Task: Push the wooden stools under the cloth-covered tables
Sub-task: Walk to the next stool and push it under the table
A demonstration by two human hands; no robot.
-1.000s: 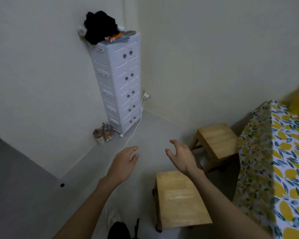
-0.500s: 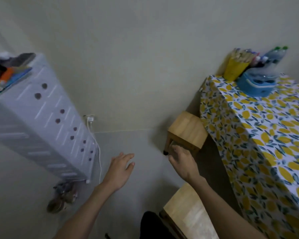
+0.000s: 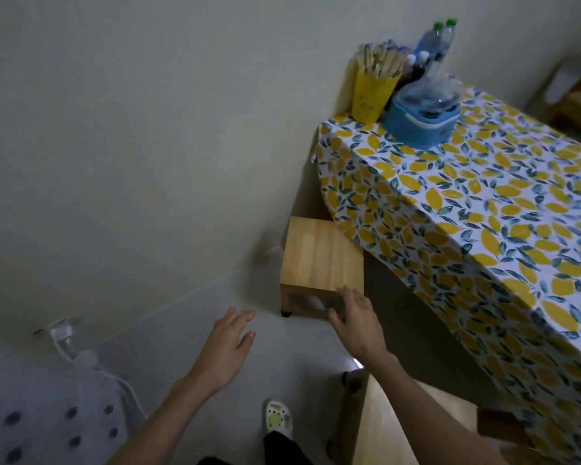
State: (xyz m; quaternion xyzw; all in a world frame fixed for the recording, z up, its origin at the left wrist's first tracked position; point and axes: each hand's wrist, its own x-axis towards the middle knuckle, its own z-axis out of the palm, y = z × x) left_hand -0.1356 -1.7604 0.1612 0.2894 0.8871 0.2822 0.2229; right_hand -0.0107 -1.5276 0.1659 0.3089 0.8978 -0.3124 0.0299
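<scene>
A wooden stool (image 3: 321, 258) stands on the floor (image 3: 188, 333) by the wall (image 3: 131, 129), at the desk's (image 3: 483, 213) far-left corner, its right side just under the hanging lemon-print cloth (image 3: 433, 229) and most of its seat out in the open. The right hand (image 3: 356, 318) reaches to the stool's near edge, fingers spread and loosely curled at the seat's near-right corner; whether they touch the wood cannot be told, and its grip has closed on nothing. The left hand (image 3: 228, 347) hovers over the floor to the left of the stool, well clear of it, palm down, fingers extended and empty. A second stool (image 3: 393, 427) sits nearer, at the bottom of the view, partly under the cloth's near edge and crossed by the right forearm. On the desk's far corner stand a yellow cup (image 3: 371, 92) of sticks, a blue box (image 3: 420, 120) and bottles (image 3: 433, 41). A white drawer unit (image 3: 47, 414) fills the lower left, and a slippered foot (image 3: 277, 416) shows below.
</scene>
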